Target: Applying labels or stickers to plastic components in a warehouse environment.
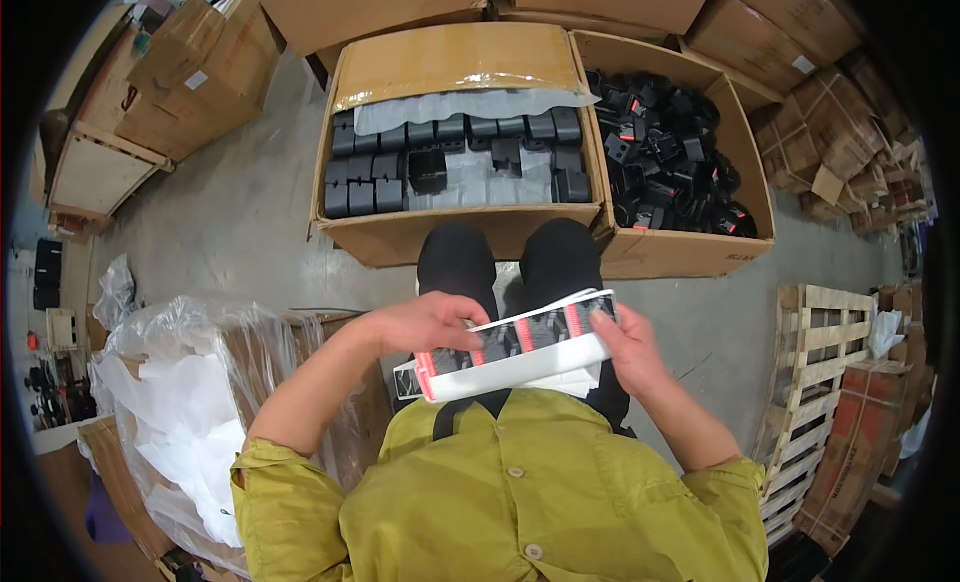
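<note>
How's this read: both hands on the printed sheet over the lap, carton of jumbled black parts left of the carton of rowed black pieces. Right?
One error: the carton of jumbled black parts is right of the rowed black pieces, per the head view. Left hand and right hand are on the printed sheet over the lap, as stated.

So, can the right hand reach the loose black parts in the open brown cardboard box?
Probably yes: nothing covers the black parts in the box, though the right hand holds a white, red and black printed strip.
</note>
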Motion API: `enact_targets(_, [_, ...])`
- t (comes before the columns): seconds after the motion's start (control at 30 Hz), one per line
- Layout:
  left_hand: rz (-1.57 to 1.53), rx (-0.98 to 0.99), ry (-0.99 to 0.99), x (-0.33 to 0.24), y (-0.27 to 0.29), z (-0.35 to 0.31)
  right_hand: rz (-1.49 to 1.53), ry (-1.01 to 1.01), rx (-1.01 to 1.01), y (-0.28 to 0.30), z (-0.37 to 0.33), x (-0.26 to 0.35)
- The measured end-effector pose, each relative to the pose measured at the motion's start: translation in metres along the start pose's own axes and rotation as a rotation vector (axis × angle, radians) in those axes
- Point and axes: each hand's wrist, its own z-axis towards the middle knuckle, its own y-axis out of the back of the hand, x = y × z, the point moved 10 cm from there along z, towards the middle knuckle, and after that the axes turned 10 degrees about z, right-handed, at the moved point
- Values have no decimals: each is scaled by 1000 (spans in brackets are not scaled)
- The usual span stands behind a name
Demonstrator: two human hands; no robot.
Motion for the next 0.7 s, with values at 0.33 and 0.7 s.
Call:
enact_targets(0.33, [-138,-345,-26,51,8,-10,-1063,418,-79,-2,-20,44])
enact_targets(0.7, [-175,-452,-145,53,2,-27,-753,-106,413,-103,34,-34])
